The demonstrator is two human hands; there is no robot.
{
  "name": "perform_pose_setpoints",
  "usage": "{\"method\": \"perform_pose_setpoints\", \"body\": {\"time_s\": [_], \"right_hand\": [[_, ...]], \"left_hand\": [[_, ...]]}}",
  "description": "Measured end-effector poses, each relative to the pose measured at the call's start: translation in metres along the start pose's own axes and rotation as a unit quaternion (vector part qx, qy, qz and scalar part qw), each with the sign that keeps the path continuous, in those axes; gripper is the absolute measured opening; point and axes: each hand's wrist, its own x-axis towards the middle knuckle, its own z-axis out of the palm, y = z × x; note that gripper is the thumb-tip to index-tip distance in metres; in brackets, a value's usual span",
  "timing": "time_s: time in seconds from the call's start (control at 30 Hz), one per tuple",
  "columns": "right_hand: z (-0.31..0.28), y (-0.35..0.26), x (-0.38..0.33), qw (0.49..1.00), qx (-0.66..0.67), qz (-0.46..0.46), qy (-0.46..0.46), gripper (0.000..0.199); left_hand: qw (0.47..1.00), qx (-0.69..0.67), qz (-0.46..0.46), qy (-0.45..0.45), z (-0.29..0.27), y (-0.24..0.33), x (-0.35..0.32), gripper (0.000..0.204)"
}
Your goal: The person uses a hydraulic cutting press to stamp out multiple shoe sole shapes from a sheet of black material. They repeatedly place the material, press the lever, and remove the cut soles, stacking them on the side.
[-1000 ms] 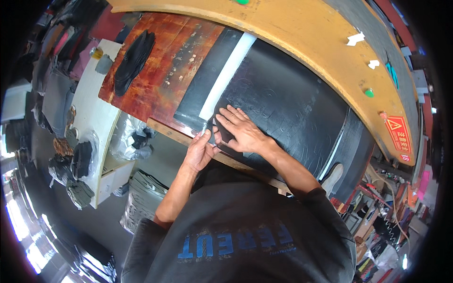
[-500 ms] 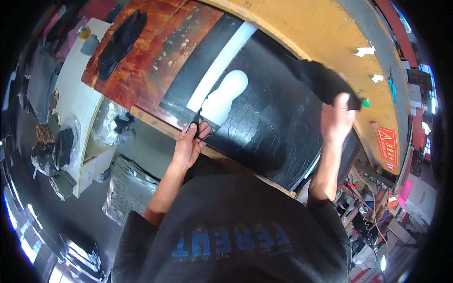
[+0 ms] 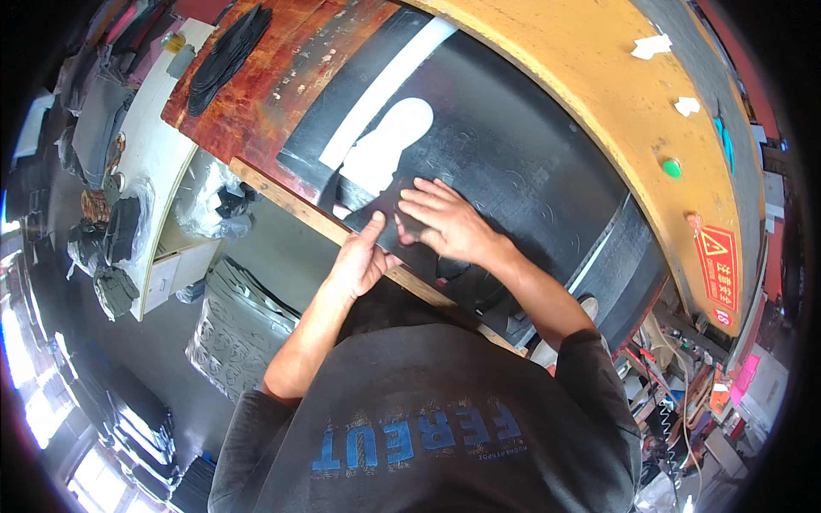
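A black sheet (image 3: 513, 145) lies over a white cutting board (image 3: 389, 77) on the bench. A sole-shaped cut-out (image 3: 389, 147) in the sheet shows the white board beneath. My right hand (image 3: 449, 224) lies flat on the sheet just below the cut-out, fingers spread. My left hand (image 3: 361, 258) is at the bench's near edge, fingers curled and thumb up, pinching the sheet's near flap (image 3: 383, 202) beside my right fingertips. Whether it also holds a small tool is hidden.
A stack of black sole pieces (image 3: 227, 51) rests on the red-brown bench top (image 3: 282, 81) at the left. A yellow machine beam (image 3: 556, 68) with a green button (image 3: 672, 168) arches behind. A white cabinet (image 3: 150, 184) and embossed grey sheets (image 3: 231, 329) stand below left.
My right hand lifted a black cut piece off to the far right, baring the sole-shaped hole, then came back down flat on the sheet. My left hand stayed at the near edge.
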Motion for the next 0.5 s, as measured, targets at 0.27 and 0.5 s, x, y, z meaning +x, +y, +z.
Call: {"method": "perform_pose_setpoints", "body": {"time_s": [0.27,0.5], "right_hand": [[-0.175,0.052,-0.033,0.752,0.304,0.269,0.52,0.047],[-0.091,-0.015,-0.1,0.97,-0.122,0.1,0.187,0.055]], "left_hand": [[0.986,0.086,0.063,0.128,-0.005,-0.016,0.016,0.047],[0.99,0.11,0.031,0.082,0.012,-0.061,-0.006,0.037]]}}
